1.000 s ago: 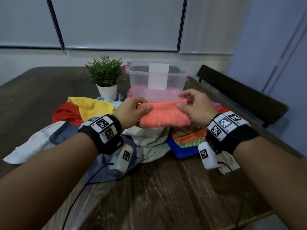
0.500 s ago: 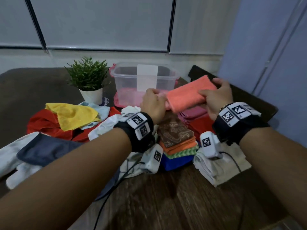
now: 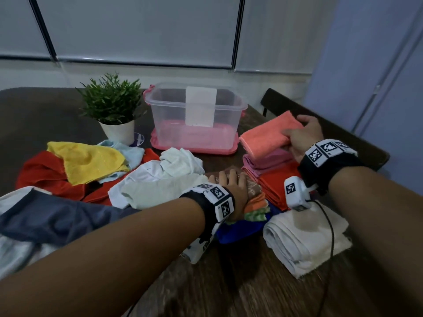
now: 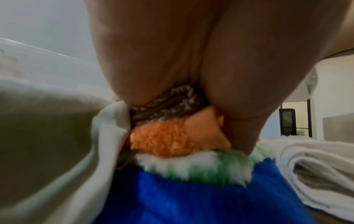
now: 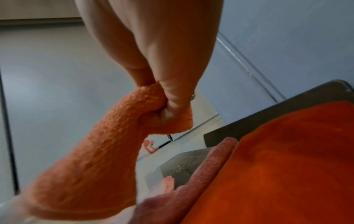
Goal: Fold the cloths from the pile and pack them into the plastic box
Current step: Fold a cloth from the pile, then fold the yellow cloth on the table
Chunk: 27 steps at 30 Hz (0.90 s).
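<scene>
I'm pinching the folded coral towel (image 3: 267, 136) in my right hand (image 3: 304, 136), keeping it level over the pink stack (image 3: 265, 160), while my left hand (image 3: 231, 186) is resting flat on the patterned cloth (image 3: 254, 191).

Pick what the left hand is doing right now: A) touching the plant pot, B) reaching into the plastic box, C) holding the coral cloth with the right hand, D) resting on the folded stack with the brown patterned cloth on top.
D: the left hand lies flat on the brown patterned cloth, stack top.

Left hand (image 4: 191, 60) pressing on folded cloth stack (image 4: 172, 136)
</scene>
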{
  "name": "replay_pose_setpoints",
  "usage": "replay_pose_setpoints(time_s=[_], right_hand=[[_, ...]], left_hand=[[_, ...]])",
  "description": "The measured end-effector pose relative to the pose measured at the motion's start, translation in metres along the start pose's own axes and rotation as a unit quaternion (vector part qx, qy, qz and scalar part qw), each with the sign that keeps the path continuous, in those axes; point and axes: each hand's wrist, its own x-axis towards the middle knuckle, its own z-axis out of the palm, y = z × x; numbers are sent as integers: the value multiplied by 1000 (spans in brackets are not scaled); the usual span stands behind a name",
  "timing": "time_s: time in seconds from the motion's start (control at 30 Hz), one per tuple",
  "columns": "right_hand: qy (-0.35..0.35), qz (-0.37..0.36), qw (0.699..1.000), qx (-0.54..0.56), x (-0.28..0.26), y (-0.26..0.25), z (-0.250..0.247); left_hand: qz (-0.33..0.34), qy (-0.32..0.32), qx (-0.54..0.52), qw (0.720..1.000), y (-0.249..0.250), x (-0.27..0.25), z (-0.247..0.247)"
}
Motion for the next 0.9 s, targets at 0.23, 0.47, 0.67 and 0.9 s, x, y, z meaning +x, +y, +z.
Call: replay_pose_setpoints(time_s=[0.23, 0.47, 0.67, 0.9], right_hand=[[-65, -62, 840, -535, 7, 20, -15], [-241, -149, 746, -602, -4, 2, 8], [-224, -112, 699, -670, 0, 14, 23], [-246, -77, 673, -693, 3, 17, 29]], left_hand=[[20, -2, 4, 1000, -10, 4, 16], [35, -14, -9, 999, -14, 7, 14], [24, -30, -26, 999, -14, 7, 12], [21, -32, -36, 999, -14, 4, 10]])
